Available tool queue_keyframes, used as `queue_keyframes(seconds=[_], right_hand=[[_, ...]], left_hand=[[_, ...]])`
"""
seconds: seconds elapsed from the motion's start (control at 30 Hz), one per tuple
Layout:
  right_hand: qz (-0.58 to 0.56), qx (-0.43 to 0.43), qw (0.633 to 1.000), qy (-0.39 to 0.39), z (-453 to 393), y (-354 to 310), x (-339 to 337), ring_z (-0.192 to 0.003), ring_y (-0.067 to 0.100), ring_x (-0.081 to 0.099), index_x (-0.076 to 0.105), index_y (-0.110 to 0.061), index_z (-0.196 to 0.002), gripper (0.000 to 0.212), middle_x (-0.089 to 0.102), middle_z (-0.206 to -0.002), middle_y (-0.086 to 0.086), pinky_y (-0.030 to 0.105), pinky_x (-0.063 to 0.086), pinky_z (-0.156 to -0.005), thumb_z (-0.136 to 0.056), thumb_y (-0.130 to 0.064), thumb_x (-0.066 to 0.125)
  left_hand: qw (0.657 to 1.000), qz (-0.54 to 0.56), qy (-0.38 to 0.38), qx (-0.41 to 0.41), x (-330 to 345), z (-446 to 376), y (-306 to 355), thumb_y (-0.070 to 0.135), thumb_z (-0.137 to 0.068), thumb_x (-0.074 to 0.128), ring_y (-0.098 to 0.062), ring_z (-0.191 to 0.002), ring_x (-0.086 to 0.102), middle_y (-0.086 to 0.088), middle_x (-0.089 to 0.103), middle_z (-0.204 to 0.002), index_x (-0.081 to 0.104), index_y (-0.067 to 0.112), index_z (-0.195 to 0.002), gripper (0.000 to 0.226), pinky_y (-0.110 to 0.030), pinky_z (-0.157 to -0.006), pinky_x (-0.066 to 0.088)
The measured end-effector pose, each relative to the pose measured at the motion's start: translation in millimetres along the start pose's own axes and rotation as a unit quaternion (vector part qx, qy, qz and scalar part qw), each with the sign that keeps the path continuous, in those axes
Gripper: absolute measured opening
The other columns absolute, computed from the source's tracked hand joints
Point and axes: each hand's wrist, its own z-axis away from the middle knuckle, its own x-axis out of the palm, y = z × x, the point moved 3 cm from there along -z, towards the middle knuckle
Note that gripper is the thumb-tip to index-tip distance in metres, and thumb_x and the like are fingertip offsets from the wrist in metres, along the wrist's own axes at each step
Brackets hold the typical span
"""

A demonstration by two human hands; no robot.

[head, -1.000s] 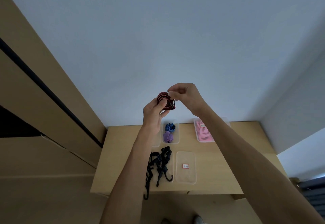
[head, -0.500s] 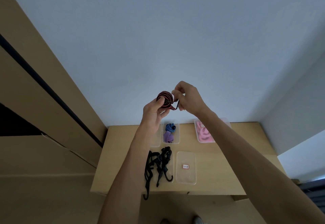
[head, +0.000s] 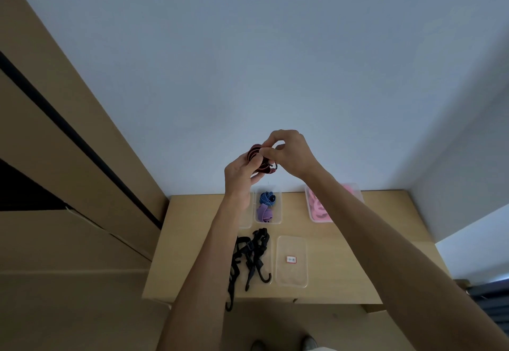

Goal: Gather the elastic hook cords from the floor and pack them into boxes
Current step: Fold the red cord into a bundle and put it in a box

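**Red cord coiled in both hands, above the far boxes**

The red cord (head: 257, 159) is wound into a tight coil held in the air above the bench's far edge. The left hand (head: 239, 175) cups it from below, fingers curled round it; the right hand (head: 289, 153) pinches its upper strands. Its dark hook end (head: 273, 168) points right, toward the right hand's grip. The open box (head: 277, 214) with blue and purple cords lies directly beneath. The left forearm hides most of a neighbouring box; the coil's long axis cannot be judged.
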Motion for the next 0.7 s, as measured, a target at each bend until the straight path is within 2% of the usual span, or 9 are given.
queue_keyframes(seconds=[0.1, 0.2, 0.3, 0.37, 0.47, 0.5, 0.57, 0.6, 0.7], right_hand=[[-0.001, 0.013, 1.0, 0.01, 0, 5, 4, -0.065, 0.012, 0.063, 0.074, -0.017, -0.079, 0.013, 0.069, -0.08, -0.004, 0.018, 0.048, -0.062, -0.084, -0.007, 0.069], [-0.005, 0.032, 0.998, 0.054, 1, 15, 6, -0.073, 0.009, 0.065, 0.076, -0.013, -0.095, 0.013, 0.071, -0.085, -0.002, 0.011, 0.047, -0.064, -0.084, -0.009, 0.07], [-0.015, 0.056, 0.994, 0.087, 8, 26, 14, -0.073, 0.008, 0.066, 0.075, -0.013, -0.086, 0.005, 0.073, -0.08, -0.003, 0.019, 0.05, -0.066, -0.086, -0.012, 0.07], [-0.022, 0.075, 0.996, 0.045, 13, 36, 22, -0.082, -0.001, 0.063, 0.077, -0.017, -0.09, 0.009, 0.073, -0.089, -0.01, 0.019, 0.047, -0.072, -0.088, -0.022, 0.07], [0.005, 0.103, 0.994, -0.034, 22, 54, 29, -0.108, 0.005, 0.061, 0.067, -0.015, -0.128, 0.05, 0.065, -0.124, -0.008, 0.013, 0.042, -0.085, -0.082, -0.027, 0.079], [0.019, 0.103, 0.994, -0.038, 24, 59, 31, -0.108, 0.009, 0.062, 0.062, -0.013, -0.133, 0.058, 0.062, -0.128, -0.005, 0.014, 0.042, -0.086, -0.08, -0.023, 0.081], [0.006, 0.111, 0.994, 0.006, 29, 69, 31, -0.1, 0.012, 0.063, 0.061, -0.011, -0.133, 0.057, 0.06, -0.126, 0.001, 0.013, 0.043, -0.082, -0.08, -0.015, 0.08], [-0.01, 0.117, 0.993, 0.033, 31, 73, 30, -0.096, 0.011, 0.064, 0.064, -0.011, -0.129, 0.051, 0.062, -0.124, 0.004, 0.012, 0.044, -0.079, -0.081, -0.013, 0.079], [-0.048, 0.131, 0.989, 0.05, 32, 83, 26, -0.094, 0.008, 0.065, 0.065, -0.012, -0.128, 0.047, 0.065, -0.12, 0.003, 0.012, 0.046, -0.077, -0.082, -0.012, 0.076]], left_hand=[[1.0, 0.025, 0.017, -0.007, 1, -1, -3, 0.015, -0.093, 0.068, -0.031, -0.094, 0.073, -0.015, 0.074, -0.101, 0.071, 0.003, -0.113, 0.024, -0.031, -0.077, 0.06], [0.999, 0.01, 0.042, -0.009, 3, -3, -4, 0.012, -0.091, 0.07, -0.031, -0.096, 0.073, -0.02, 0.073, -0.106, 0.071, 0.001, -0.111, 0.023, -0.026, -0.072, 0.059], [0.995, -0.003, 0.097, -0.037, 2, -5, -9, 0.013, -0.085, 0.078, -0.024, -0.088, 0.073, -0.014, 0.074, -0.094, 0.072, 0.001, -0.099, 0.02, -0.023, -0.066, 0.058], [0.989, -0.013, 0.128, -0.069, -1, -6, -16, 0.016, -0.083, 0.08, -0.023, -0.083, 0.074, -0.015, 0.074, -0.088, 0.072, -0.001, -0.09, 0.021, -0.022, -0.064, 0.058], [0.985, -0.002, 0.138, -0.1, -4, -6, -25, 0.024, -0.089, 0.075, -0.022, -0.082, 0.075, -0.008, 0.076, -0.082, 0.073, 0.003, -0.086, 0.021, -0.021, -0.061, 0.057], [0.985, 0.011, 0.133, -0.109, -4, -6, -27, 0.031, -0.091, 0.072, -0.022, -0.084, 0.075, -0.008, 0.077, -0.083, 0.074, 0.004, -0.089, 0.027, -0.023, -0.062, 0.058], [0.984, 0.028, 0.118, -0.131, -2, -6, -29, 0.045, -0.097, 0.06, -0.023, -0.089, 0.075, -0.013, 0.077, -0.092, 0.072, 0.003, -0.099, 0.044, -0.026, -0.069, 0.06], [0.983, 0.027, 0.114, -0.139, -1, -6, -29, 0.044, -0.1, 0.054, -0.025, -0.091, 0.075, -0.018, 0.076, -0.095, 0.07, 0.001, -0.103, 0.046, -0.026, -0.07, 0.06], [0.983, -0.019, 0.122, -0.133, 1, -11, -33, 0.012, -0.097, 0.055, -0.034, -0.096, 0.073, -0.027, 0.072, -0.103, 0.067, -0.01, -0.106, 0.027, -0.028, -0.069, 0.062]])
